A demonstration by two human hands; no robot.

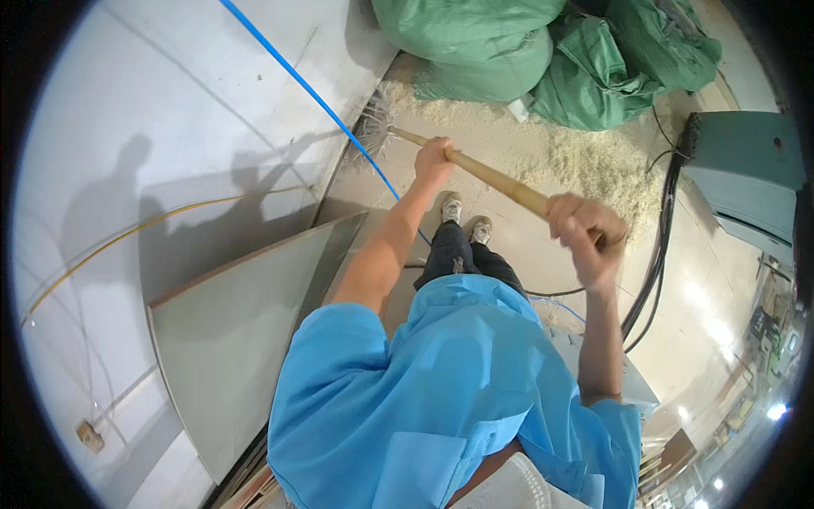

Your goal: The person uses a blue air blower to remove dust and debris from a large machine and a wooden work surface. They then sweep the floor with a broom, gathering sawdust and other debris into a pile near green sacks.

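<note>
A broom with a long bamboo-coloured handle (pixel 500 180) slants across in front of me. Its greyish, stringy head (pixel 374 127) rests low by the foot of the white wall, at the far left end of the handle. My left hand (pixel 434 159) is closed round the handle's lower part, not far from the head. Round the upper end, to the right, my right hand (pixel 587 231) is wrapped. Pale shavings (pixel 585 170) lie scattered over the floor beyond the handle, thickest toward the right.
Bulging green sacks (pixel 475 51) stand at the far side. A blue hose (pixel 297 76) crosses at the left, where a grey panel (pixel 246 339) leans on the wall. Black cables (pixel 660 254) run along the right beside a grey-green machine (pixel 746 161).
</note>
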